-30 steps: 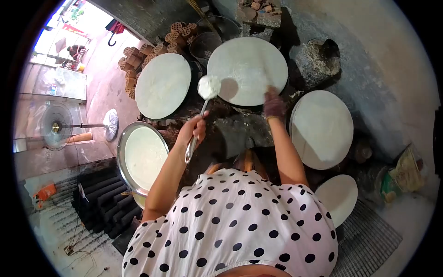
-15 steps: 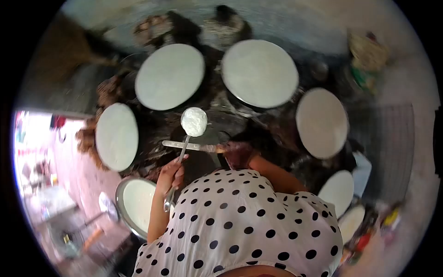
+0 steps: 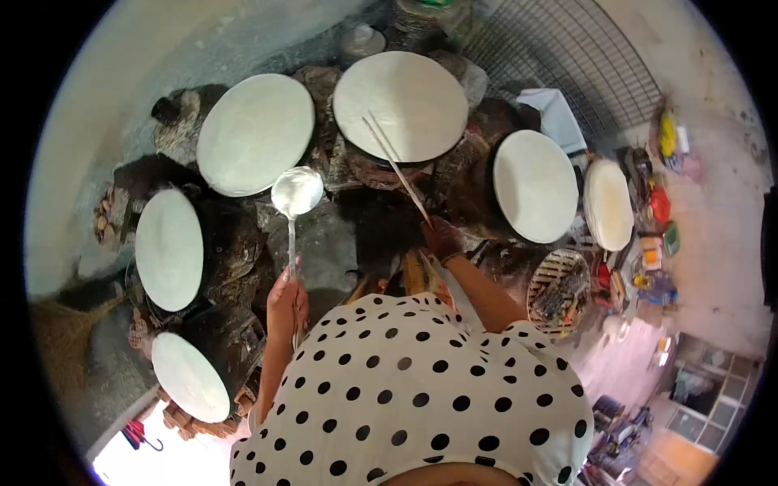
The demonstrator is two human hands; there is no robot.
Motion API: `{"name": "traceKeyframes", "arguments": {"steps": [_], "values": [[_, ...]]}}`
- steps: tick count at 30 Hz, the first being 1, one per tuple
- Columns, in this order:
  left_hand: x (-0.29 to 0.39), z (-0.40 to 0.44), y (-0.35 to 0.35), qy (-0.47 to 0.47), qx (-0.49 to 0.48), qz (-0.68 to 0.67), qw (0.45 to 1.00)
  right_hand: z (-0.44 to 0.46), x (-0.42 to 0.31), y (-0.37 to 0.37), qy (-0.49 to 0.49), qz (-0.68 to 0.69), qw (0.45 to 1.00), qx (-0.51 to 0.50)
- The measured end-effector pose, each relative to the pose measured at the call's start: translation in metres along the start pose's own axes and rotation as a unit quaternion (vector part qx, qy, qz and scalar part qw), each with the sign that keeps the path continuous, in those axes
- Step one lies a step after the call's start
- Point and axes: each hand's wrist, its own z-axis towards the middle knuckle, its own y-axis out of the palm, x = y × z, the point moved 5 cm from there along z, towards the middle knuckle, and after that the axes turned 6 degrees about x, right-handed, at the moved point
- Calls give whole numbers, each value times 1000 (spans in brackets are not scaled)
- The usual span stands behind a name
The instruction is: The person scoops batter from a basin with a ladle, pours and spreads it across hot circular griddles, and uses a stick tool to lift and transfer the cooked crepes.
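Note:
My left hand (image 3: pixel 287 304) is wrapped round the handle of a metal ladle (image 3: pixel 297 193), whose bowl is near the lower edge of a round white disc (image 3: pixel 256 134). In my right hand (image 3: pixel 442 239), in a dark glove, is a thin flat stick (image 3: pixel 397 170); its far end reaches over another white disc (image 3: pixel 401 105) at top centre. More white discs stand round me: one at far left (image 3: pixel 169 249), one at lower left (image 3: pixel 190 377) and one at right (image 3: pixel 535 186).
A stack of pale rounds (image 3: pixel 608 204) stands at the right, above a slatted basket (image 3: pixel 559 292) of dark pieces. A wire rack (image 3: pixel 559 57) leans at the top right. Bricks (image 3: pixel 190 421) lie at the lower left, by a broom (image 3: pixel 69 340).
The view has swung round to the right. The ladle bowl, which held white matter, now looks shiny and mostly emptied. The stick, sideways before, now points up and away over a disc.

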Motion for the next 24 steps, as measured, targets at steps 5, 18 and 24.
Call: {"name": "traceKeyframes", "arguments": {"steps": [5, 18, 24], "values": [[-49, 45, 34, -161, -55, -177, 969, 12, 33, 63, -74, 14, 997, 20], [-8, 7, 193, 46, -10, 75, 996, 74, 412, -172, 111, -83, 894, 426], [-45, 35, 252, -163, -51, -215, 962, 203, 513, -229, 149, 36, 959, 237]]}}
